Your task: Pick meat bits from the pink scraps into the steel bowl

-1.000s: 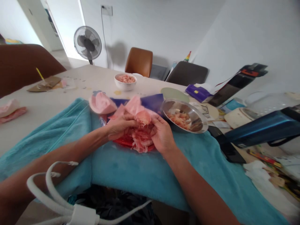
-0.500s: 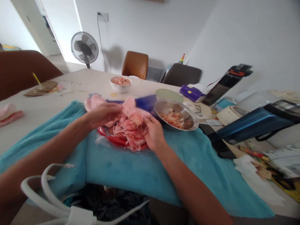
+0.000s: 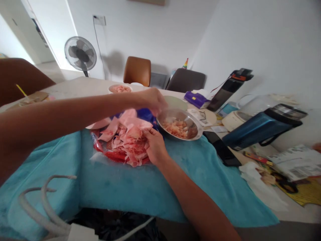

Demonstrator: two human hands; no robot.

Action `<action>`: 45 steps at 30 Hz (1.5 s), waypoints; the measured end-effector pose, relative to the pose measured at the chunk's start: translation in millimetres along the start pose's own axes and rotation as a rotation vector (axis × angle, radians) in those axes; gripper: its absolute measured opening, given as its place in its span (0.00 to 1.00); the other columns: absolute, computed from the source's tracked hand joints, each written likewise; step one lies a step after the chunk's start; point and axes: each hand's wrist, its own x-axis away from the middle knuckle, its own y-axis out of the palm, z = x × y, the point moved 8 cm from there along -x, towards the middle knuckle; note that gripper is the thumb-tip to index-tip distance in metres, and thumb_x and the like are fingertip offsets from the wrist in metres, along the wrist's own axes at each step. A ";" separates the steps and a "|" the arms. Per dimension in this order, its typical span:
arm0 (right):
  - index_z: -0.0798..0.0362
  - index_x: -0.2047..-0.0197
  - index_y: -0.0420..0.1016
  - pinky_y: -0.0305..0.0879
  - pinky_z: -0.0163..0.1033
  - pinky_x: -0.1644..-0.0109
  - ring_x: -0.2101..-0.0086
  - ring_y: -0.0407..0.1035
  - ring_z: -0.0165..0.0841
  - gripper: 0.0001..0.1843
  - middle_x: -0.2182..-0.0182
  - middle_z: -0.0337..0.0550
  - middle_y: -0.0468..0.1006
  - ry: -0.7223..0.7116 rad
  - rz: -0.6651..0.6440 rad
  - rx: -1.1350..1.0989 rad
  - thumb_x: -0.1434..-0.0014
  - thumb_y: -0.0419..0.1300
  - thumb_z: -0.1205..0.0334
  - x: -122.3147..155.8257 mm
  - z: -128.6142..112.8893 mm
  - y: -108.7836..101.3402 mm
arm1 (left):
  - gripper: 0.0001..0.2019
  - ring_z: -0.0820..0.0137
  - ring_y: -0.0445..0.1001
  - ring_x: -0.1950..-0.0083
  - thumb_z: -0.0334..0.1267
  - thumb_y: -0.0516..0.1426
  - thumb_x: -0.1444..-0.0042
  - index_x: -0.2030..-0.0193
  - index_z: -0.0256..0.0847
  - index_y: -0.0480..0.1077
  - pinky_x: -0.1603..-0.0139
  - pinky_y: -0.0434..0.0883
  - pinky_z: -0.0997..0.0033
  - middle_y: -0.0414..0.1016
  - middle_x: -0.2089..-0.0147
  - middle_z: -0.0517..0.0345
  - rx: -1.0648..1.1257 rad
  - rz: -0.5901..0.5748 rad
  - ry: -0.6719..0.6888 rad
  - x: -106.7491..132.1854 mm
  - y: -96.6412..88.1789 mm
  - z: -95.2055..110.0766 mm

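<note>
My right hand grips a pale pink pomelo segment between thumb and fingers, at the right side of a heap of torn pink membranes. That heap lies on red and blue plastic wrapping, with thick pieces of pink peel behind it. Stretched across the heap, my left hand hangs over the left rim of a metal bowl. Its fingers are curled together and blurred; what they hold, if anything, does not show. Loose pomelo pulp lies in this bowl.
A teal towel covers the table's near edge. Behind my left arm stands a white bowl of pulp. On the right are a phone, a blue bottle, a dark bottle and scissors. White cables hang at lower left.
My left hand has left the pomelo segment and swung right to the metal bowl. My right hand keeps its grip over the heap. The whole view has shifted slightly.
</note>
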 end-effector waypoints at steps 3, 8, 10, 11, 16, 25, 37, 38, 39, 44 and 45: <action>0.52 0.76 0.71 0.69 0.34 0.71 0.77 0.65 0.26 0.07 0.78 0.32 0.70 0.004 0.014 -0.009 0.56 0.67 0.63 0.2 1.1 -1.1 | 0.05 0.72 0.74 0.73 0.23 0.63 0.58 0.72 0.33 0.79 0.71 0.70 0.73 0.75 0.77 0.58 -0.105 0.006 0.027 -23.9 18.2 -3.4; 0.52 0.76 0.71 0.71 0.36 0.69 0.78 0.64 0.25 0.07 0.78 0.32 0.69 0.006 -0.005 -0.021 0.54 0.66 0.63 0.8 3.0 -0.8 | 0.01 0.73 0.70 0.75 0.29 0.63 0.54 0.74 0.33 0.76 0.72 0.68 0.73 0.72 0.79 0.59 -0.258 0.103 0.058 -28.3 16.3 -8.9; 0.52 0.75 0.71 0.71 0.35 0.71 0.78 0.64 0.25 0.08 0.79 0.31 0.68 0.003 -0.008 -0.022 0.55 0.67 0.62 1.1 1.9 -1.0 | 0.04 0.73 0.72 0.72 0.32 0.62 0.52 0.70 0.33 0.78 0.67 0.69 0.72 0.75 0.76 0.58 -0.272 0.095 0.090 -18.9 11.3 -8.9; 0.52 0.75 0.71 0.70 0.35 0.72 0.78 0.64 0.25 0.09 0.79 0.31 0.68 0.002 -0.011 -0.021 0.55 0.68 0.60 1.4 0.9 -0.9 | 0.06 0.71 0.74 0.68 0.32 0.61 0.51 0.66 0.34 0.79 0.63 0.70 0.72 0.78 0.71 0.57 -0.267 0.058 0.119 -11.1 10.2 -8.2; 0.51 0.73 0.70 0.67 0.32 0.77 0.78 0.65 0.26 0.13 0.79 0.30 0.69 0.014 -0.031 -0.036 0.57 0.70 0.58 4.3 -4.2 3.3 | 0.22 0.62 0.75 0.46 0.42 0.62 0.47 0.45 0.44 0.75 0.49 0.70 0.68 0.78 0.44 0.54 -0.277 -0.105 0.115 58.6 -7.3 -24.1; 0.53 0.74 0.73 0.60 0.30 0.81 0.81 0.64 0.25 0.06 0.81 0.32 0.72 0.075 -0.006 0.011 0.54 0.67 0.64 8.0 -1.8 8.1 | 0.34 0.58 0.67 0.36 0.47 0.64 0.47 0.33 0.49 0.62 0.40 0.68 0.63 0.68 0.34 0.52 -0.456 -0.035 0.189 146.1 -16.4 -54.7; 0.55 0.77 0.73 0.51 0.28 0.86 0.86 0.58 0.24 0.08 0.87 0.35 0.70 0.169 -0.073 0.100 0.50 0.61 0.62 11.4 4.1 11.7 | 0.24 0.59 0.73 0.44 0.47 0.57 0.40 0.41 0.37 0.70 0.43 0.70 0.60 0.76 0.44 0.45 -0.380 0.127 0.276 146.0 11.4 -58.6; 0.55 0.76 0.74 0.51 0.29 0.85 0.86 0.59 0.24 0.08 0.86 0.37 0.71 0.179 -0.086 0.110 0.49 0.61 0.61 12.1 5.6 12.5 | 0.24 0.60 0.73 0.44 0.48 0.55 0.39 0.39 0.38 0.69 0.43 0.70 0.62 0.76 0.44 0.47 -0.322 0.118 0.256 146.3 11.6 -61.1; 0.56 0.75 0.75 0.52 0.29 0.85 0.86 0.59 0.24 0.09 0.85 0.38 0.73 0.189 -0.098 0.123 0.47 0.60 0.60 12.7 7.0 13.3 | 0.23 0.61 0.72 0.42 0.48 0.53 0.37 0.39 0.40 0.69 0.42 0.70 0.64 0.76 0.43 0.50 -0.256 0.111 0.237 146.6 11.7 -63.2; 0.57 0.74 0.75 0.56 0.29 0.86 0.86 0.62 0.24 0.10 0.79 0.43 0.80 0.213 -0.115 0.166 0.48 0.64 0.58 13.2 10.0 14.1 | 0.21 0.62 0.73 0.44 0.52 0.49 0.36 0.50 0.44 0.77 0.43 0.71 0.65 0.78 0.46 0.56 -0.020 0.145 0.089 145.4 7.0 -76.9; 0.56 0.74 0.75 0.57 0.29 0.86 0.86 0.63 0.25 0.10 0.79 0.42 0.80 0.210 -0.115 0.170 0.49 0.65 0.58 12.9 10.0 14.0 | 0.22 0.62 0.75 0.47 0.53 0.48 0.36 0.53 0.43 0.78 0.46 0.72 0.65 0.79 0.50 0.55 -0.001 0.153 0.057 145.2 6.1 -80.4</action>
